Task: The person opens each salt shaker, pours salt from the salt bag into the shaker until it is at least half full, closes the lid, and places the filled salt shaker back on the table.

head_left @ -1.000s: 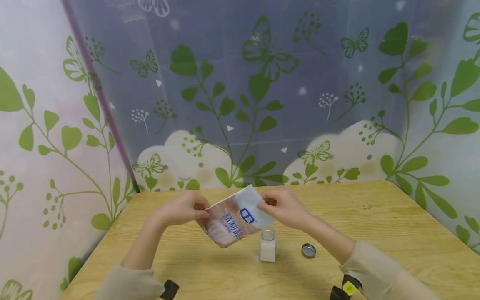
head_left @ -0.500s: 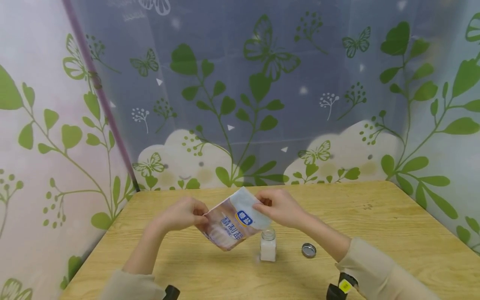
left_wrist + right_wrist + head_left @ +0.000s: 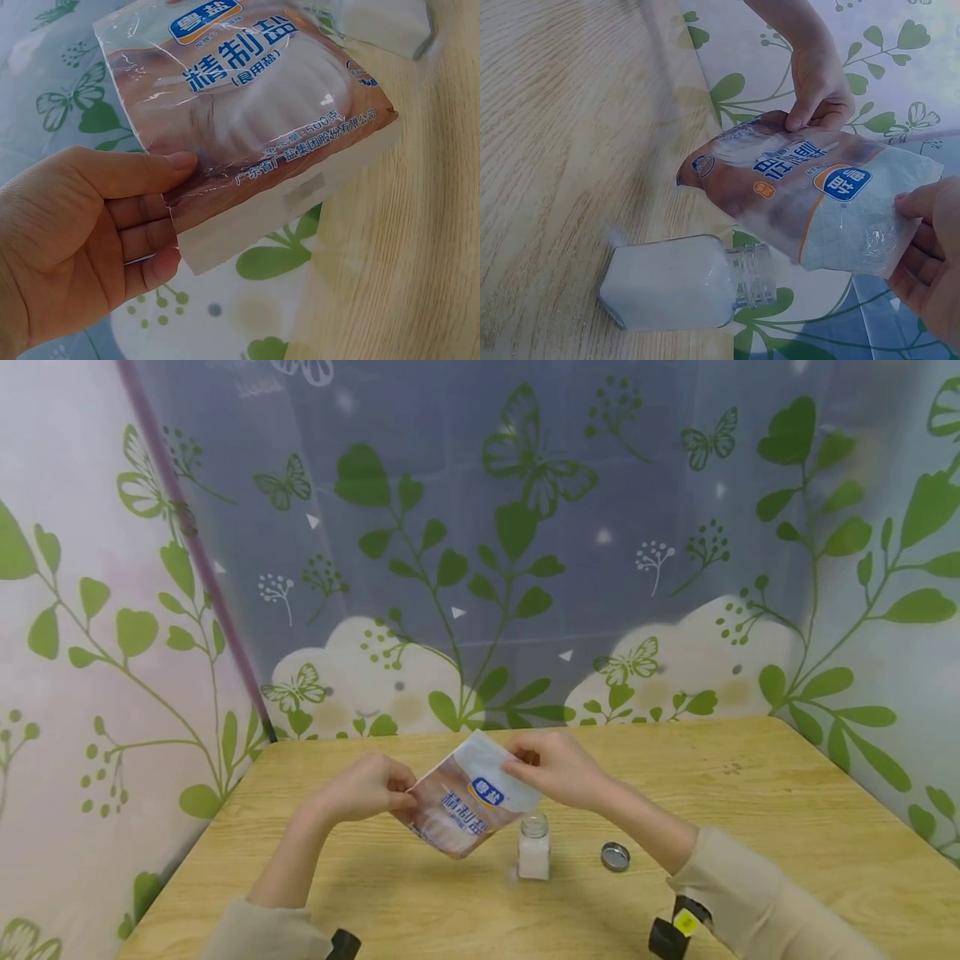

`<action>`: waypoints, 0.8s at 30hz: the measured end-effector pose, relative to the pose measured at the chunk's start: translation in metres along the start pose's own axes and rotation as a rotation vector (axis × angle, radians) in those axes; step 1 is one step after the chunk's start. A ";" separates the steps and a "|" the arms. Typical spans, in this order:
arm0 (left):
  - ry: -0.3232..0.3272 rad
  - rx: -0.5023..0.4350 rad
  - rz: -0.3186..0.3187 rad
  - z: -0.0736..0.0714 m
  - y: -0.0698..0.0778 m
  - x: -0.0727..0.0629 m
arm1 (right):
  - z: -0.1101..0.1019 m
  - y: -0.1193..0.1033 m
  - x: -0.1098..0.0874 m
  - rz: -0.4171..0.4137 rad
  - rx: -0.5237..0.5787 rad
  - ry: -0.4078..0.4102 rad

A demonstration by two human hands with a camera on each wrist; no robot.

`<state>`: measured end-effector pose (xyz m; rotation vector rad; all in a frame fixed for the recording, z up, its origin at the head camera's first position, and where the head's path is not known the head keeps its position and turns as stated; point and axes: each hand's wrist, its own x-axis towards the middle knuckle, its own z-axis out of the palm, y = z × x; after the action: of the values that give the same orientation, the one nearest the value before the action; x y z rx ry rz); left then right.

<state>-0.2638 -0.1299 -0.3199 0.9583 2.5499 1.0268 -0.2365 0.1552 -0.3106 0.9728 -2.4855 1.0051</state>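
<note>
Packet (image 3: 459, 810) slants lengthwise, top end up and rightward, both hands (image 3: 367, 789) (image 3: 558, 768) pinching its edges.

Left hand (image 3: 365, 791) and right hand (image 3: 561, 770) raised near each other, both pinching, thumbs (image 3: 142, 171) opposing curled fingers (image 3: 146, 238). Left forearm (image 3: 288, 864), right forearm (image 3: 652, 828) slanting inward.

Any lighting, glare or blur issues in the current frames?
Head view: soft shadows on the table, small print on the bag unreadable; left wrist: small glints on the plastic, large print crisp, jar cut off by the top edge; right wrist: looks dimmer and cooler, glints on the bag's pale end, and sideways framing makes the upright jar seem laid down.
</note>
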 end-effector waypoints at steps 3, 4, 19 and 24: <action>-0.010 -0.013 -0.001 0.001 -0.001 0.001 | -0.001 -0.002 0.001 -0.016 -0.017 0.008; -0.010 -0.003 0.002 0.001 -0.001 0.001 | -0.001 -0.002 0.002 -0.018 -0.023 0.010; -0.003 0.115 0.012 0.012 -0.007 0.003 | 0.001 -0.016 0.016 -0.094 -0.084 0.017; -0.002 0.120 0.001 0.015 -0.010 0.005 | 0.003 -0.016 0.018 -0.110 -0.072 0.013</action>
<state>-0.2658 -0.1240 -0.3375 0.9898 2.6358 0.8807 -0.2391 0.1359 -0.2962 1.0643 -2.4107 0.8787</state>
